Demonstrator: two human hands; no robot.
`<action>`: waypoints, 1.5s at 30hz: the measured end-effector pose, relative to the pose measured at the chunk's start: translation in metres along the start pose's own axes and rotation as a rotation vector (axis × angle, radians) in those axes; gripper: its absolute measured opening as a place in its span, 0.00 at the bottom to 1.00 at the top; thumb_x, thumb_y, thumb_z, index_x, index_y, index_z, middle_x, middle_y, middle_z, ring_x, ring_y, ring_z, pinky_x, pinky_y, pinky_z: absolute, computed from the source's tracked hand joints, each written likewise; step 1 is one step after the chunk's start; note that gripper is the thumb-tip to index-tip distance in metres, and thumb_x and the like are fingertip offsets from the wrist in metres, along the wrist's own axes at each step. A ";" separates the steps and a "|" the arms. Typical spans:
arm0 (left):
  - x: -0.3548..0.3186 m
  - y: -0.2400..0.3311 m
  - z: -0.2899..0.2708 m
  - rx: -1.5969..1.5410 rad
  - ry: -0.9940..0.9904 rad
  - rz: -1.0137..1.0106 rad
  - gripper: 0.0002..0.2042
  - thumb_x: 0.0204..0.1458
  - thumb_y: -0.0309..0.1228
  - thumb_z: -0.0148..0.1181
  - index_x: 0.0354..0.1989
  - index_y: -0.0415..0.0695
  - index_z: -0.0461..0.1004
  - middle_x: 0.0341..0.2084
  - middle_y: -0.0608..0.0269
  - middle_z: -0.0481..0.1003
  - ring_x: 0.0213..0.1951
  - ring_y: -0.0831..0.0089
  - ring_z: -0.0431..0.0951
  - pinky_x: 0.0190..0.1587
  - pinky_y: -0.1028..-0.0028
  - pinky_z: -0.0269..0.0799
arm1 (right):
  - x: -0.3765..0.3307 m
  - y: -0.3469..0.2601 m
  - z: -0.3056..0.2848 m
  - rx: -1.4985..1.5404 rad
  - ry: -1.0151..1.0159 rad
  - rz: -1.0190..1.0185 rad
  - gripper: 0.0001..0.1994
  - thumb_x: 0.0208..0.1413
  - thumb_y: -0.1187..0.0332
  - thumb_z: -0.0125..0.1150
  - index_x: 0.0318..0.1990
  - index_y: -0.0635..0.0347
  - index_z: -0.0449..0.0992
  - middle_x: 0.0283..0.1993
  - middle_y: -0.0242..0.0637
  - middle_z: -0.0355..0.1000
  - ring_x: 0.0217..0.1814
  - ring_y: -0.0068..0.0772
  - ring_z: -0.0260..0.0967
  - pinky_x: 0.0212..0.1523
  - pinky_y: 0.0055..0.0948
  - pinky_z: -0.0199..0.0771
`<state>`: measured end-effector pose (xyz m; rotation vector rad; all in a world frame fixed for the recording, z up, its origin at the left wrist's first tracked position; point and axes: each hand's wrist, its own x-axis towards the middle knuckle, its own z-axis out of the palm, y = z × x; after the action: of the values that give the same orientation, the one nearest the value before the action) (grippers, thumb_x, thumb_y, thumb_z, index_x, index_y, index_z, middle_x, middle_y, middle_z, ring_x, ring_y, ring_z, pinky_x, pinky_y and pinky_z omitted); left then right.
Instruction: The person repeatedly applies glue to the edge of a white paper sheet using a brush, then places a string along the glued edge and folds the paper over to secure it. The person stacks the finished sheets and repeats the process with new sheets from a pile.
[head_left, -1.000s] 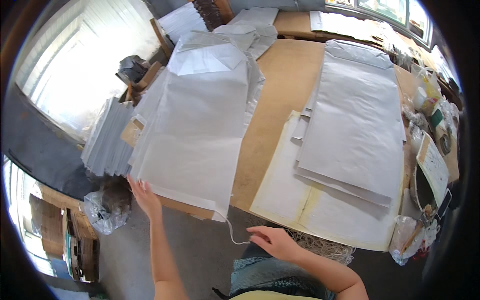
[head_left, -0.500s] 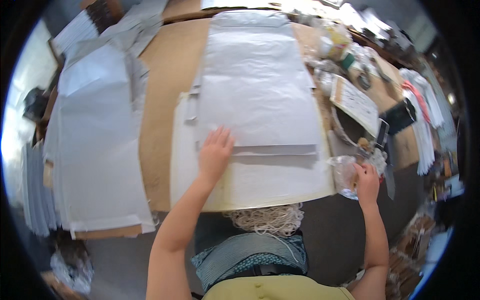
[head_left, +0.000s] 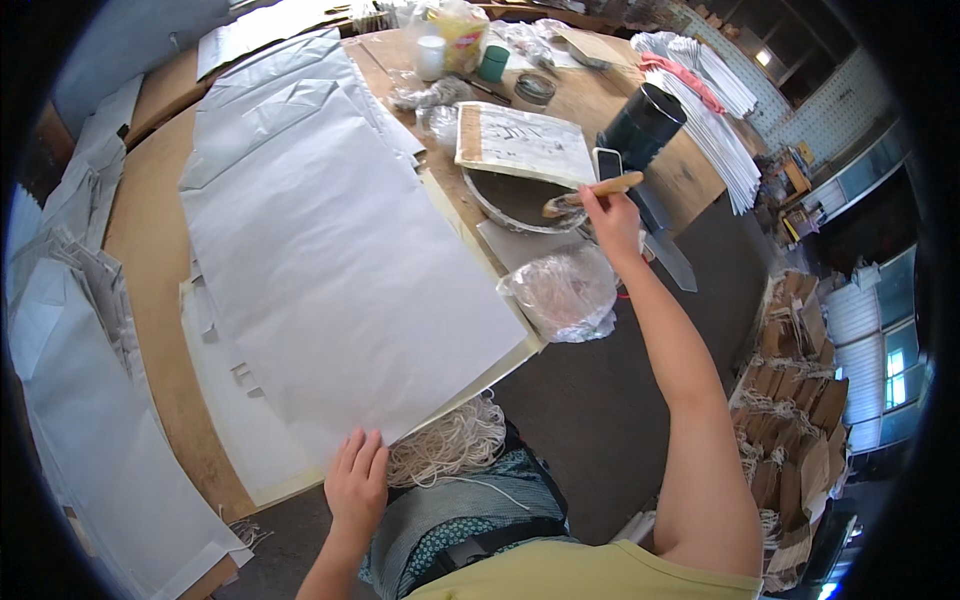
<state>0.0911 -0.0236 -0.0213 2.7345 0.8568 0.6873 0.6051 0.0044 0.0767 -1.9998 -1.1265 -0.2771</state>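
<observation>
My right hand (head_left: 612,222) grips the wooden handle of a brush (head_left: 610,186) over the rim of a round basin (head_left: 510,205). The brush head points down and left at the basin's edge. A board with dark marks (head_left: 525,143) covers much of the basin. My left hand (head_left: 357,480) lies with fingers outstretched at the near edge of a large white paper sheet (head_left: 350,270), touching it. That sheet is on top of white paper bags with folded far ends. Just below my right hand is a clear plastic bag (head_left: 565,290) with contents I cannot make out.
Beyond the basin stand a dark cylindrical container (head_left: 643,125), a phone (head_left: 607,163) and a green cup (head_left: 493,63). More white paper bags (head_left: 110,420) lie at the left. A bundle of pale cord (head_left: 450,440) hangs below the table's front edge. Bundled cardboard (head_left: 785,400) stands at the right.
The view has swung to the right. My right hand has left the plastic bag and taken hold of the brush. My left hand has slid to the sheet's near edge, now flush with the table front.
</observation>
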 end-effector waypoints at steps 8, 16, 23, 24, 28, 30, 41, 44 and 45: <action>-0.040 -0.013 -0.024 0.011 0.017 -0.278 0.18 0.46 0.19 0.66 0.48 0.44 0.77 0.52 0.53 0.76 0.55 0.50 0.77 0.54 0.57 0.76 | 0.001 0.018 0.005 -0.120 -0.091 -0.084 0.22 0.64 0.52 0.60 0.32 0.66 0.81 0.29 0.50 0.78 0.32 0.52 0.78 0.36 0.44 0.73; -0.032 -0.029 -0.043 -0.124 -0.007 -0.300 0.12 0.48 0.21 0.69 0.43 0.41 0.79 0.47 0.60 0.80 0.53 0.58 0.80 0.52 0.63 0.79 | -0.157 -0.114 0.042 0.773 -0.400 0.227 0.09 0.68 0.66 0.54 0.36 0.59 0.72 0.29 0.30 0.70 0.27 0.19 0.66 0.30 0.22 0.67; -0.038 -0.027 -0.033 -0.077 0.043 -0.284 0.11 0.48 0.19 0.69 0.40 0.41 0.80 0.45 0.60 0.82 0.53 0.58 0.82 0.53 0.64 0.80 | -0.245 -0.179 0.080 0.785 -0.767 -0.137 0.04 0.58 0.71 0.66 0.37 0.61 0.79 0.32 0.35 0.77 0.30 0.24 0.73 0.29 0.26 0.73; -0.037 -0.027 -0.034 -0.081 0.035 -0.290 0.10 0.49 0.19 0.69 0.40 0.41 0.80 0.45 0.59 0.82 0.53 0.58 0.82 0.53 0.64 0.80 | -0.242 -0.177 0.078 0.769 -0.794 -0.176 0.04 0.58 0.71 0.67 0.37 0.61 0.80 0.31 0.36 0.77 0.29 0.25 0.74 0.29 0.26 0.73; -0.033 -0.026 -0.035 -0.115 0.042 -0.297 0.09 0.50 0.19 0.68 0.40 0.40 0.80 0.45 0.58 0.82 0.53 0.58 0.82 0.54 0.63 0.80 | -0.216 -0.117 0.054 0.530 -0.587 -0.129 0.04 0.55 0.72 0.68 0.34 0.62 0.79 0.29 0.35 0.77 0.27 0.26 0.74 0.28 0.27 0.74; -0.031 -0.027 -0.035 -0.135 0.043 -0.296 0.09 0.50 0.19 0.68 0.39 0.40 0.80 0.44 0.58 0.82 0.53 0.57 0.82 0.54 0.63 0.80 | -0.199 -0.100 0.039 0.408 -0.509 -0.158 0.05 0.55 0.72 0.68 0.33 0.62 0.78 0.28 0.36 0.76 0.27 0.27 0.75 0.27 0.28 0.74; -0.050 -0.038 -0.075 0.026 -0.028 -0.407 0.08 0.50 0.20 0.65 0.39 0.38 0.79 0.41 0.57 0.81 0.50 0.56 0.81 0.52 0.60 0.78 | -0.101 -0.073 -0.025 0.274 -0.330 0.005 0.12 0.65 0.66 0.65 0.49 0.64 0.83 0.40 0.33 0.81 0.40 0.22 0.79 0.38 0.22 0.78; -0.062 -0.027 -0.078 0.007 0.030 -0.461 0.08 0.50 0.20 0.66 0.39 0.38 0.79 0.41 0.57 0.80 0.46 0.56 0.80 0.48 0.61 0.77 | -0.072 -0.044 -0.049 -0.333 -0.288 -0.502 0.15 0.63 0.72 0.63 0.56 0.56 0.82 0.45 0.38 0.81 0.45 0.34 0.79 0.47 0.31 0.78; -0.066 -0.022 -0.069 -0.061 0.058 -0.478 0.10 0.50 0.20 0.68 0.41 0.40 0.80 0.41 0.56 0.79 0.43 0.56 0.78 0.46 0.63 0.74 | -0.068 -0.027 -0.062 -0.513 -0.349 -0.525 0.15 0.62 0.73 0.63 0.56 0.55 0.82 0.46 0.39 0.81 0.46 0.35 0.78 0.48 0.32 0.77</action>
<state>-0.0015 -0.0411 0.0078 2.3267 1.4072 0.6757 0.5562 -0.0760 0.0954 -2.2060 -1.9652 -0.5434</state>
